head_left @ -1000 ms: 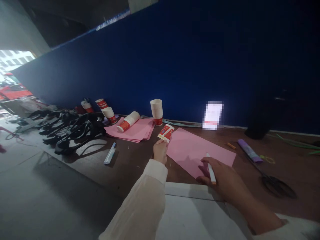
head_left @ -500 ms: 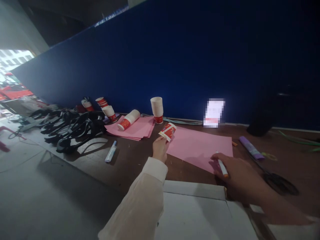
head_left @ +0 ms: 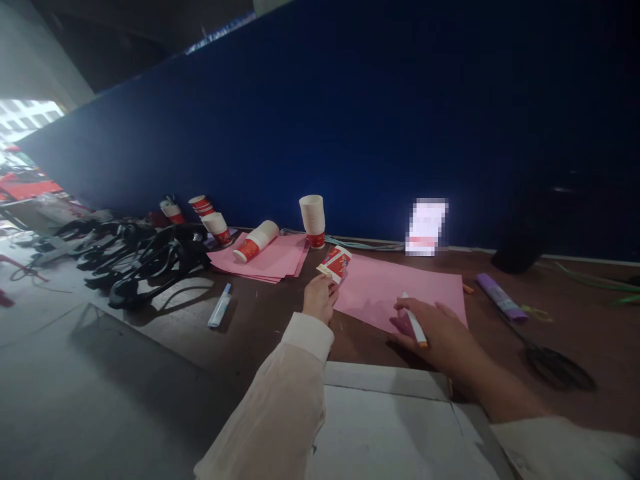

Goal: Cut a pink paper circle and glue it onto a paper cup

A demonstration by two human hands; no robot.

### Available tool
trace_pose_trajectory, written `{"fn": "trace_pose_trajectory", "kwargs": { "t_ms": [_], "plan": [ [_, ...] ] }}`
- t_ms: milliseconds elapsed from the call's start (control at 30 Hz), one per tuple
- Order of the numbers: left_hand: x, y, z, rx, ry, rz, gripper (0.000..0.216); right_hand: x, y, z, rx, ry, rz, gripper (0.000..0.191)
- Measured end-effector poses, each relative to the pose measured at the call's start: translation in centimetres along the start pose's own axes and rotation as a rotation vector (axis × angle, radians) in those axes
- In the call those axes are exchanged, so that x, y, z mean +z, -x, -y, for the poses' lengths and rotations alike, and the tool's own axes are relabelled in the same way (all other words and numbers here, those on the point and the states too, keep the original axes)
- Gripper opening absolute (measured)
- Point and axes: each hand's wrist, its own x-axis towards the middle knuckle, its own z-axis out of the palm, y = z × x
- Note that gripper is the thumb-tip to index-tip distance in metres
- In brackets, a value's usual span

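Note:
My left hand (head_left: 319,299) is closed around a red and white paper cup (head_left: 335,263), held tilted at the left edge of a pink paper sheet (head_left: 400,290) that lies flat on the brown table (head_left: 260,327). My right hand (head_left: 440,333) rests on the near edge of that sheet and grips a white marker with an orange end (head_left: 415,327) between its fingers.
A stack of pink sheets (head_left: 275,259) with a lying cup (head_left: 257,241) sits to the left, beside a stack of upright cups (head_left: 313,221) and more cups (head_left: 210,217). Black headsets (head_left: 145,260), a blue-capped marker (head_left: 219,306), a purple glue stick (head_left: 500,298), scissors (head_left: 555,363) and a white board (head_left: 395,427) surround them.
My right hand with the marker swung out to the right over the pink sheet, then came back left. My left hand with the cup stayed almost still.

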Motion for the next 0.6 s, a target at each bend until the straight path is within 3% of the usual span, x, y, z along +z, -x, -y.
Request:
{"fn": "trace_pose_trajectory", "kwargs": {
  "t_ms": [200, 300, 400, 600],
  "plan": [
    [-0.7, 1.7, 0.5, -0.054, 0.073, 0.117, 0.015, -0.7, 0.2, 1.4, -0.029, 0.091, 0.074, 0.019],
    [-0.9, 2.1, 0.8, 0.012, 0.183, 0.104, 0.015, -1.5, -0.2, 2.3, -0.024, 0.157, 0.099, 0.021],
    [-1.1, 2.0, 1.1, 0.091, 0.301, 0.082, 0.013, -1.8, -0.6, 2.8, -0.125, 0.244, 0.116, 0.024],
    [-1.3, 1.7, 1.1, 0.156, 0.405, 0.136, 0.010, -1.5, -0.9, 2.4, -0.224, 0.245, 0.164, 0.046]
  ]
}}
